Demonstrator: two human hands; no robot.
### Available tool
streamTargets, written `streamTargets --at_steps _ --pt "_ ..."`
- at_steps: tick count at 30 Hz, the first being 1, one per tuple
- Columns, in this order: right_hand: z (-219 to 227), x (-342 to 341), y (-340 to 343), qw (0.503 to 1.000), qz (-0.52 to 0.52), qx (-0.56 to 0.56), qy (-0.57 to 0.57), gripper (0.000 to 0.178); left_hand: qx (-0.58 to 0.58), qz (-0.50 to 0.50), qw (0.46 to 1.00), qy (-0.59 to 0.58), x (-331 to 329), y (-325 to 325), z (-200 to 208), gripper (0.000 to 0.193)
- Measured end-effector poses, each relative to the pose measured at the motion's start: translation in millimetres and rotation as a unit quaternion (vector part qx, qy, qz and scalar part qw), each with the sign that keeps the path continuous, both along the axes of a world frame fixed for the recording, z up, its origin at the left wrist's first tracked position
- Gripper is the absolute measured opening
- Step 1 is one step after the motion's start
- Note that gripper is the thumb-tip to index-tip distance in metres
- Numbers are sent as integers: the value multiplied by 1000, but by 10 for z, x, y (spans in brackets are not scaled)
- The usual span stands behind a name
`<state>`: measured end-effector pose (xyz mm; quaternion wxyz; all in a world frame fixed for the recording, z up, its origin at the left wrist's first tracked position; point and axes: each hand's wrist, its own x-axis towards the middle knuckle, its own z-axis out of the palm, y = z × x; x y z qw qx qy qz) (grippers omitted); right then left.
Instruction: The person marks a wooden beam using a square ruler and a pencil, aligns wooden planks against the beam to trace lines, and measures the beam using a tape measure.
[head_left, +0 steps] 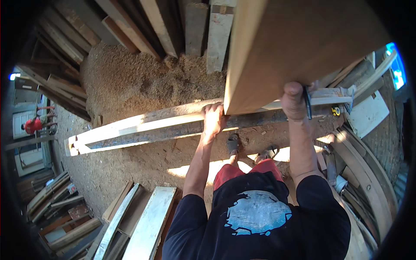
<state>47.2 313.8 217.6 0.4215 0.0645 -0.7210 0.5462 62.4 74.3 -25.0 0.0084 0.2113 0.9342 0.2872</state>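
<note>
A broad, thick wooden board (299,47) rises close in front of me and fills the upper right. Its lower end is at a long timber bench frame (143,125). My left hand (213,118) has its fingers curled at the board's lower left corner, just over the frame's pale rail. Against the board's lower right part, my right hand (295,102) is closed around a thin dark strip-like tool (308,104); its kind is unclear, as the fist covers most of it. A yellow and black tape measure (336,111) sits at the frame's right end.
Upright planks (162,28) lean beyond a sawdust heap (130,78). Cut boards (151,221) lie behind me at left, curved timbers (368,173) at right. A white panel (368,115) lies past the frame. Far left, a person in a red top (32,125) is visible.
</note>
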Motion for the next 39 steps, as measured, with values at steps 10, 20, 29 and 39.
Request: streamTargets --at_steps 10,20,29,39 --pt "299 2 75 994 70 -86 -13 59 -72 144 985 66 267 159 15 44" --pt "-453 134 891 986 -6 -166 -11 73 173 122 972 98 132 193 -20 21" --pt "-312 170 964 961 24 -277 -12 89 317 200 927 17 184 332 15 24" --pt "-285 111 800 973 11 -232 -7 79 198 181 959 -95 487 83 34 26"
